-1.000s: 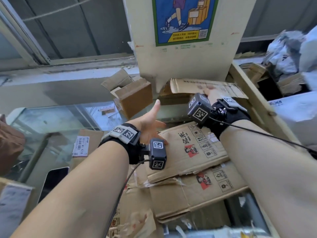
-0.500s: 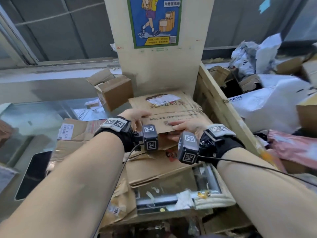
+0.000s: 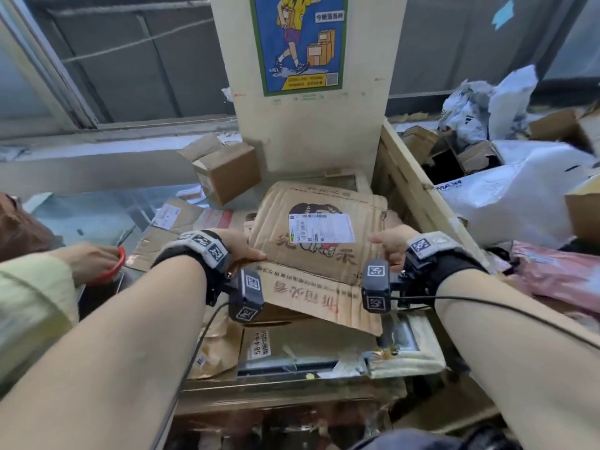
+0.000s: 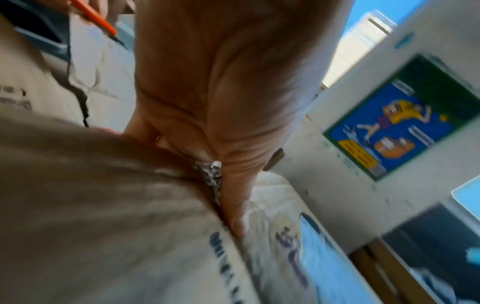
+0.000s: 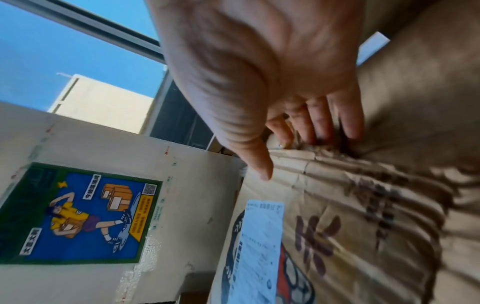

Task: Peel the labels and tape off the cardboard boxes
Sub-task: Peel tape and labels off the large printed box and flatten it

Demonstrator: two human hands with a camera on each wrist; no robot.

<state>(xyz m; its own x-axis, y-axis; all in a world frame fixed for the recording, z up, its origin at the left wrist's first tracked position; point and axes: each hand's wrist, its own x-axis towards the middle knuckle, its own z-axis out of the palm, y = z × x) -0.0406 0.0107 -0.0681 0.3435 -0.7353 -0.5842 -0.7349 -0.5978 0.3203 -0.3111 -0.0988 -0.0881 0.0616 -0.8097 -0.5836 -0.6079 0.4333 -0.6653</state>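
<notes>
A flattened brown cardboard box with red and black print lies tilted over the pile, its white shipping label facing up. My left hand grips its left edge, thumb on top and fingers underneath. My right hand grips the right edge the same way. The right wrist view shows that thumb lying on the printed face, the fingers curled behind the edge, and the label below. In the left wrist view my thumb presses on the cardboard.
Another person's hand at the left holds something red. A small open box stands at the back by a pillar with a blue poster. A wooden rail borders the right, with white bags beyond. More labelled cardboard lies underneath.
Both hands reached to the back of the pile, took hold of the flattened box and drew it toward me. Its label side is now up.
</notes>
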